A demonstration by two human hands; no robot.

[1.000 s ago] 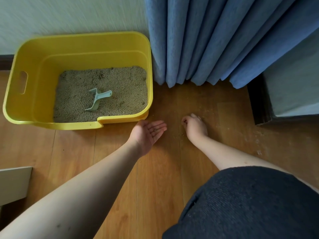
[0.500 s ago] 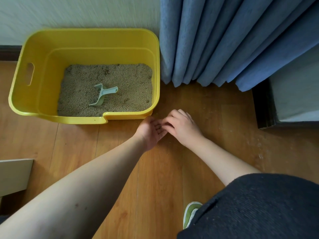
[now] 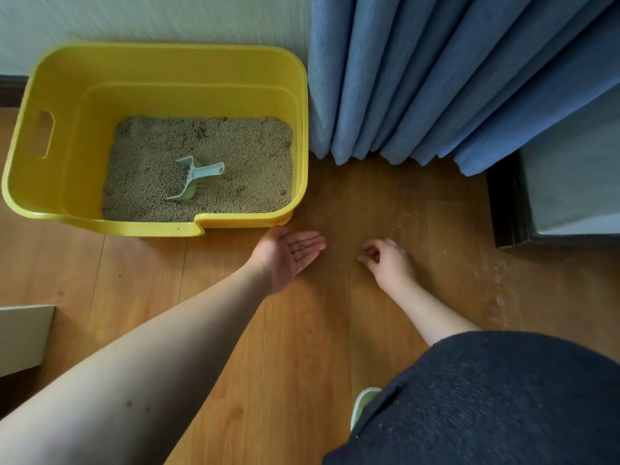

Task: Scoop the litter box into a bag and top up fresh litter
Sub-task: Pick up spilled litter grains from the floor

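A yellow litter box (image 3: 70,209) stands on the wooden floor against the wall, holding beige litter (image 3: 241,162). A pale green scoop (image 3: 196,176) lies on the litter near the middle. My left hand (image 3: 288,255) rests palm up just off the box's front right corner, with a few litter grains (image 3: 302,248) on the cupped palm. My right hand (image 3: 385,260) is on the floor a little to the right, fingers curled and pinching at scattered grains. I cannot see whether it holds any. No bag is in view.
Blue curtains (image 3: 436,78) hang to the floor right of the box. A dark-framed piece of furniture (image 3: 510,209) stands at the right. Dust and stray grains (image 3: 496,280) dot the floor. A white panel (image 3: 23,337) sits at the left edge. A green slipper (image 3: 364,402) shows below.
My right hand left my left palm and went back to the floor on the right. My left hand stayed palm up near the box corner.
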